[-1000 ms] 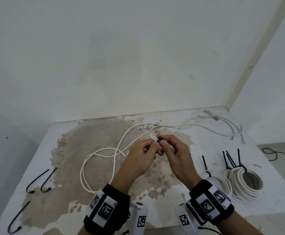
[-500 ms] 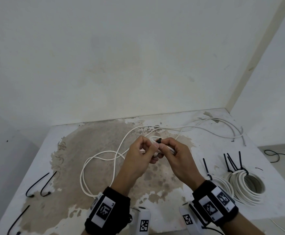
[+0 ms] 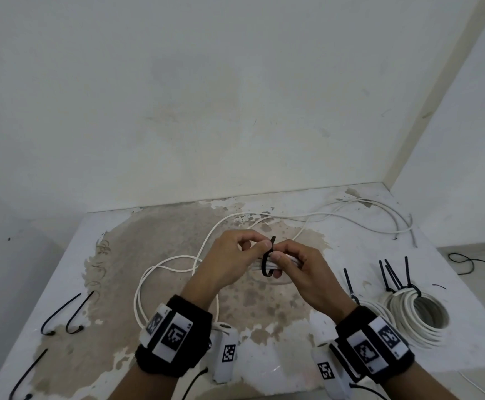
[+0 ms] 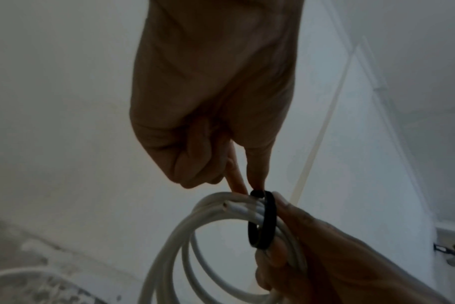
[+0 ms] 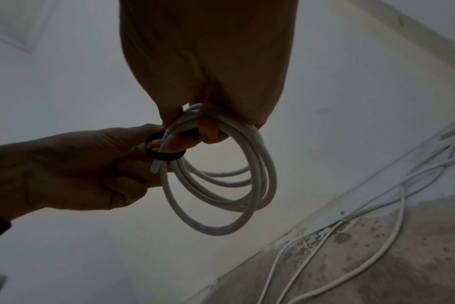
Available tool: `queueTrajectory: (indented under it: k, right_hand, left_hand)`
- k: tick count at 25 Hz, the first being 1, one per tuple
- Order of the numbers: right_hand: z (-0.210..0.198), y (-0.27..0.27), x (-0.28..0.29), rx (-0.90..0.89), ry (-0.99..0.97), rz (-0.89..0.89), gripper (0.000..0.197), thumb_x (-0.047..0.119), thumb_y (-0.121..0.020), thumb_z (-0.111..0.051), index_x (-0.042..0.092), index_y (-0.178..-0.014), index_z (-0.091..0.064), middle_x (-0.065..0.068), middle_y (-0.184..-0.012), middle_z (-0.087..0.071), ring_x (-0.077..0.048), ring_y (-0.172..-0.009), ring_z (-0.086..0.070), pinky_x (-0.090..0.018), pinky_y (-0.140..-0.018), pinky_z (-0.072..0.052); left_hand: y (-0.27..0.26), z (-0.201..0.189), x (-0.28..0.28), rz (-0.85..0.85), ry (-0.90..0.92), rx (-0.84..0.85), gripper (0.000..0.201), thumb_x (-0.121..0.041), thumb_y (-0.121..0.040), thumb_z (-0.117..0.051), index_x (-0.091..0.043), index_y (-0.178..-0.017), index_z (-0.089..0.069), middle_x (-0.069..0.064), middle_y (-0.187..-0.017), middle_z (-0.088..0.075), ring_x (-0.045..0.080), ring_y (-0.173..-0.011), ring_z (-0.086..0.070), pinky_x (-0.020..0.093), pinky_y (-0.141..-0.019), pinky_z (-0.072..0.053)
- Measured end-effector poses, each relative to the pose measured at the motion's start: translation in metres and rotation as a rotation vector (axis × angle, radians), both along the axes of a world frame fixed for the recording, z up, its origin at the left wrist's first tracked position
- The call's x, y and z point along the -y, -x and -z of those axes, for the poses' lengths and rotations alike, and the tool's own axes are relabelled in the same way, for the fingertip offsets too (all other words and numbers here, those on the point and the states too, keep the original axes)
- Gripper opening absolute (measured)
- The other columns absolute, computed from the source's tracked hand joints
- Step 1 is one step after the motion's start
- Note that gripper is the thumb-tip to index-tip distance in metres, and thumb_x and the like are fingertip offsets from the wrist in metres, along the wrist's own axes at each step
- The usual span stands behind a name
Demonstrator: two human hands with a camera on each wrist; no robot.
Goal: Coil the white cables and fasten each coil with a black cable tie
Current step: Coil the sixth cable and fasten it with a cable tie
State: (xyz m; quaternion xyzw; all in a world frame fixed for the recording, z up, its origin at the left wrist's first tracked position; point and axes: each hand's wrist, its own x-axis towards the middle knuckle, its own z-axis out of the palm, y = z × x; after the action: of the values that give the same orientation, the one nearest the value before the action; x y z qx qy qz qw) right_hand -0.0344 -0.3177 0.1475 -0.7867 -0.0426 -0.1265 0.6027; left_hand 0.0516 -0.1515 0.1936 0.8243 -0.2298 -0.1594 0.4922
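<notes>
Above the middle of the table (image 3: 264, 356) I hold a small coil of white cable (image 3: 270, 265) between both hands. A black cable tie (image 3: 265, 268) loops loosely round the coil's strands. My left hand (image 3: 265, 245) pinches the tie's end between thumb and forefinger, and the tip sticks up above them. My right hand (image 3: 278, 258) grips the coil just right of the tie. The left wrist view shows the tie (image 4: 265, 220) ringing the coil (image 4: 185, 242) near a cut cable end. In the right wrist view the coil (image 5: 249, 185) hangs from my right fingers, the tie (image 5: 164, 153) at its left.
Loose white cable (image 3: 172, 259) snakes over the stained tabletop from the left to the far right corner (image 3: 379, 217). Tied coils (image 3: 417, 316) with upright black tie tails lie at the right edge. Spare black ties (image 3: 70, 313) lie at the left. Walls close the back and right.
The black tie now shows as a loop round the coil, its tip standing above my left fingers. Both hands stay together over the table's middle.
</notes>
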Motion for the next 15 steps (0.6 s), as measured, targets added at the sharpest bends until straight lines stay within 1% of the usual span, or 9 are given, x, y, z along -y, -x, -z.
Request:
queueTrajectory:
  k: [2,3,4,6,8,9,12,14,15]
  right_hand:
    - [-0.003,0.0,0.002,0.005,-0.005,-0.025,0.015,0.012,-0.101,-0.057,0.008,-0.095,-0.07,0.005,-0.071,-0.069,-0.01,-0.067,-0.065,-0.017,-0.068,-0.047]
    - [-0.004,0.0,0.002,0.003,-0.003,-0.037,0.015,0.011,-0.101,-0.057,0.007,-0.095,-0.07,0.007,-0.072,-0.069,-0.009,-0.067,-0.064,-0.016,-0.068,-0.046]
    - [-0.005,0.0,0.001,-0.001,-0.002,-0.049,0.015,0.01,-0.101,-0.057,0.006,-0.096,-0.071,0.008,-0.073,-0.069,-0.009,-0.067,-0.065,-0.016,-0.069,-0.047]
    - [-0.006,0.0,-0.003,-0.013,0.0,-0.069,0.016,0.011,-0.101,-0.057,0.007,-0.102,-0.072,0.006,-0.076,-0.07,-0.011,-0.069,-0.066,-0.018,-0.07,-0.048]
    - [-0.005,0.0,-0.008,-0.022,0.027,-0.076,0.018,0.015,-0.102,-0.056,0.011,-0.107,-0.073,0.004,-0.074,-0.07,-0.011,-0.071,-0.066,-0.019,-0.071,-0.047]
    - [-0.005,0.0,-0.009,-0.021,0.038,-0.076,0.018,0.016,-0.103,-0.056,0.012,-0.108,-0.073,0.005,-0.072,-0.069,-0.01,-0.071,-0.065,-0.018,-0.071,-0.047]
    - [-0.004,0.002,-0.01,-0.03,-0.009,-0.065,0.019,0.016,-0.103,-0.054,0.009,-0.105,-0.072,0.005,-0.069,-0.068,-0.007,-0.072,-0.063,-0.018,-0.071,-0.045]
    - [-0.003,0.003,-0.01,-0.049,-0.098,-0.038,0.021,0.016,-0.103,-0.052,0.005,-0.101,-0.07,0.004,-0.069,-0.066,-0.006,-0.07,-0.061,-0.018,-0.07,-0.044]
    - [-0.003,0.004,-0.008,-0.056,-0.156,-0.023,0.022,0.016,-0.104,-0.05,0.005,-0.1,-0.068,0.002,-0.069,-0.065,-0.007,-0.068,-0.059,-0.018,-0.068,-0.043]
  left_hand:
    - [-0.002,-0.002,0.003,-0.004,0.075,-0.105,0.009,-0.028,-0.088,-0.071,-0.022,-0.086,-0.076,-0.001,-0.07,-0.054,0.005,-0.062,-0.049,0.016,-0.061,-0.037]
    - [-0.003,-0.004,0.005,-0.015,0.103,-0.158,0.009,-0.024,-0.088,-0.071,-0.017,-0.084,-0.075,0.0,-0.074,-0.059,0.0,-0.059,-0.05,0.01,-0.056,-0.036]
    - [-0.003,-0.005,0.007,-0.033,0.117,-0.193,0.01,-0.021,-0.089,-0.07,-0.015,-0.082,-0.073,0.0,-0.077,-0.062,-0.004,-0.055,-0.05,0.007,-0.052,-0.035]
    - [-0.009,-0.005,0.01,-0.103,0.141,-0.187,0.013,-0.021,-0.089,-0.069,-0.015,-0.078,-0.07,-0.003,-0.072,-0.059,-0.005,-0.051,-0.046,0.01,-0.051,-0.034]
    - [-0.02,-0.004,0.011,-0.169,0.183,-0.131,0.016,-0.02,-0.091,-0.068,-0.017,-0.075,-0.069,-0.006,-0.064,-0.054,-0.003,-0.052,-0.044,0.016,-0.057,-0.035]
    - [-0.023,-0.004,0.013,-0.176,0.201,-0.101,0.016,-0.02,-0.091,-0.067,-0.018,-0.076,-0.069,-0.007,-0.065,-0.055,-0.001,-0.055,-0.045,0.018,-0.061,-0.037]
    - [-0.02,0.005,0.015,-0.117,0.214,-0.037,0.018,-0.023,-0.097,-0.059,-0.018,-0.083,-0.068,-0.006,-0.077,-0.065,0.003,-0.072,-0.058,0.024,-0.075,-0.045]
    - [-0.008,0.014,0.015,-0.038,0.172,-0.028,0.028,-0.033,-0.103,-0.045,-0.02,-0.093,-0.067,-0.006,-0.088,-0.072,0.005,-0.084,-0.067,0.028,-0.082,-0.05]
    - [0.0,0.018,0.014,-0.001,0.12,0.012,0.037,-0.041,-0.104,-0.037,-0.021,-0.095,-0.067,-0.003,-0.089,-0.073,0.008,-0.085,-0.069,0.029,-0.081,-0.052]
